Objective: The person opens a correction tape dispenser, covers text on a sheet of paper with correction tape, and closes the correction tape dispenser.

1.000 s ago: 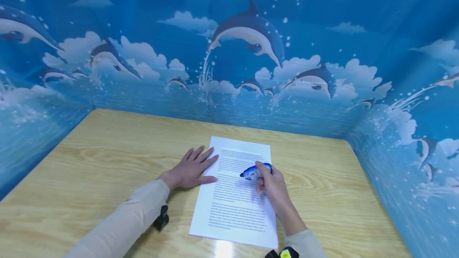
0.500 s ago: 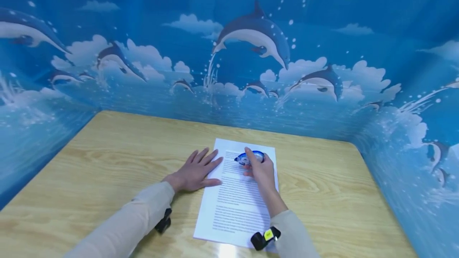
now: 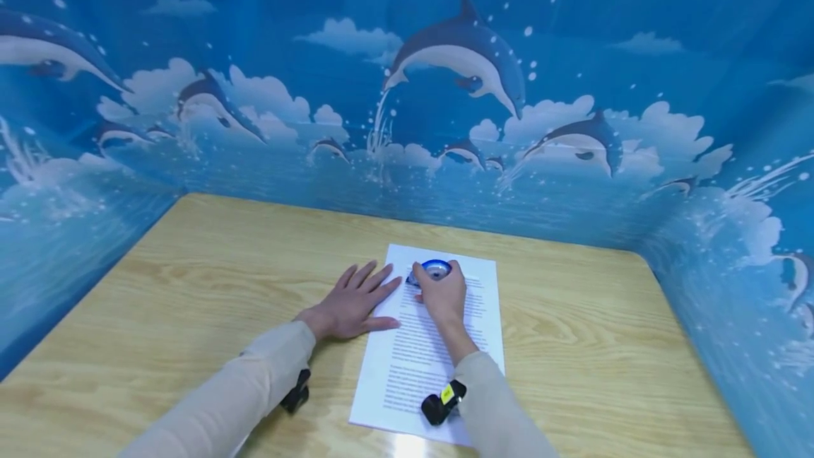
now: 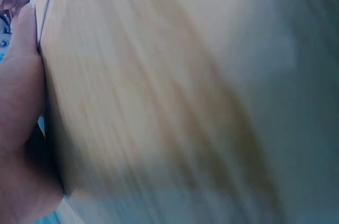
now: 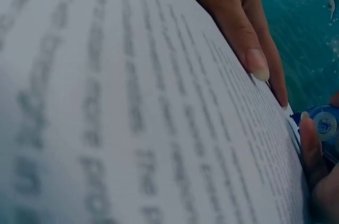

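Observation:
A blue, see-through correction tape (image 3: 437, 269) is pinched in my right hand (image 3: 444, 299), its tip pointing left. That tip sits at the left end of the upper text lines on a printed sheet of paper (image 3: 375, 394). In the right wrist view the round hub of the correction tape (image 5: 324, 125) shows close over the sheet. My left hand (image 3: 352, 309) lies flat with spread fingers on the sheet's left edge and the table. Its thumb side (image 4: 21, 91) fills the left of the left wrist view, which is otherwise blurred.
A light wood-grain table (image 3: 254, 267) carries the sheet. Blue curtains (image 3: 286, 182) printed with dolphins stand behind it and at both sides. A black wrist camera (image 3: 441, 401) on the right sleeve hangs over the lower part of the sheet.
My right hand has moved up and left over the sheet with the correction tape, bringing its tip near my left fingertips. My left hand stays where it was on the sheet.

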Available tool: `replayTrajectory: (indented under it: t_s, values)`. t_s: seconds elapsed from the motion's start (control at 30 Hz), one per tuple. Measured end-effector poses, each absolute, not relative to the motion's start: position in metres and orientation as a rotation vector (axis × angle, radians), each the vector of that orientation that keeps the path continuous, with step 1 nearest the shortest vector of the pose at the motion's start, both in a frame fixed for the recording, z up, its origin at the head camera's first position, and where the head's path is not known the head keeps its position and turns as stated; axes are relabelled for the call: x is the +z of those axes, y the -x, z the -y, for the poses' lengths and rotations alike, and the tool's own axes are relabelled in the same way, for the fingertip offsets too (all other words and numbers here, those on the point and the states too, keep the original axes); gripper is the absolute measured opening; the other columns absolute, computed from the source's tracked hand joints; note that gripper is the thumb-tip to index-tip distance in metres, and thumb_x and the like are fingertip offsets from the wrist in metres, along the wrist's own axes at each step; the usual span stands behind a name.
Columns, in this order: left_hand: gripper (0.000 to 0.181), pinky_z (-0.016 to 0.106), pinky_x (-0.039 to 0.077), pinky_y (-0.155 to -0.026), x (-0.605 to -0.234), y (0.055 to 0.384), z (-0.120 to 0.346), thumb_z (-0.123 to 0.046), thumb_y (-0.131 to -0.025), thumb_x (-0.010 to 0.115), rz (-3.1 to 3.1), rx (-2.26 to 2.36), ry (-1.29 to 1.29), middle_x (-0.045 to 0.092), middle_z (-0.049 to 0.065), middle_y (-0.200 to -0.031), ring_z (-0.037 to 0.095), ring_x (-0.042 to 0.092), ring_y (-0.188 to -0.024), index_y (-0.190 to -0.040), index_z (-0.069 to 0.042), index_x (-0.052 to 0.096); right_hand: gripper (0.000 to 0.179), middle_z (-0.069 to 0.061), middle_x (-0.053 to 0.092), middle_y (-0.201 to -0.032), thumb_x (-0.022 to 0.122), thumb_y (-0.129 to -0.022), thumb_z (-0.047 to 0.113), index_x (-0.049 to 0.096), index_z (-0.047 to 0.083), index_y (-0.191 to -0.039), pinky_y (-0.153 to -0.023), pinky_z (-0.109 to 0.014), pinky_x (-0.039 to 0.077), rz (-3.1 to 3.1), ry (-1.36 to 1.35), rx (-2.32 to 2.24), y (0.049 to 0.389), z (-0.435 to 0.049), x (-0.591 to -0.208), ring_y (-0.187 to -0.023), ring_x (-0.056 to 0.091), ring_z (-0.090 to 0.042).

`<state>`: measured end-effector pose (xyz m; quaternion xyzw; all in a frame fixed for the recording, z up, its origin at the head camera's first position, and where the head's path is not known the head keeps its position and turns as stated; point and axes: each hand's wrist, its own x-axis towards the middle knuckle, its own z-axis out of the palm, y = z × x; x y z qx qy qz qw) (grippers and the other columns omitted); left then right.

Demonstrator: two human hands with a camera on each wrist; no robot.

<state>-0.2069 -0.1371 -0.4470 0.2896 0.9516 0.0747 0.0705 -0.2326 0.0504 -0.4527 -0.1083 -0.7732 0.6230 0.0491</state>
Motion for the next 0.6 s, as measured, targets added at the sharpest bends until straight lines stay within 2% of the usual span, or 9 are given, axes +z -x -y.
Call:
replayTrajectory:
  t_s: [0.13, 0.4, 0.6]
  values:
    - [0.081, 0.055, 0.004, -0.112, -0.4466, 0.2071, 0.1370, -0.069, -0.090, 0.039, -2.876, 0.232, -0.885, 0.011, 0.007, -0.159, 0.033, 0.005, -0.144, -0.154, -0.020, 0.023, 0.051, -0.020, 0.062, -0.098, 0.076, -0.082, 0.026, 0.049, -0.001, -0.115, -0.050, -0.031, 0.055, 2.365, 0.281, 1.879, 0.2331, -0.0516, -0.4531, -0.053, 0.064, -0.020]
    - [0.086, 0.056, 0.005, -0.112, -0.4402, 0.2060, 0.1349, -0.071, -0.088, 0.041, -2.858, 0.201, -0.887, 0.011, 0.007, -0.159, 0.034, 0.005, -0.143, -0.154, -0.019, 0.022, 0.050, -0.019, 0.062, -0.097, 0.076, -0.081, 0.030, 0.050, 0.000, -0.111, -0.050, -0.030, 0.055, 2.399, 0.257, 1.823, 0.2318, -0.0492, -0.4543, -0.056, 0.064, -0.019]
    - [0.088, 0.056, 0.004, -0.112, -0.4419, 0.2072, 0.1341, -0.072, -0.087, 0.041, -2.851, 0.221, -0.875, 0.009, 0.009, -0.159, 0.033, 0.004, -0.144, -0.154, -0.018, 0.021, 0.055, -0.019, 0.061, -0.099, 0.077, -0.081, 0.032, 0.050, -0.001, -0.115, -0.050, -0.029, 0.055, 2.410, 0.259, 1.793, 0.2324, -0.0483, -0.4559, -0.060, 0.064, -0.018]
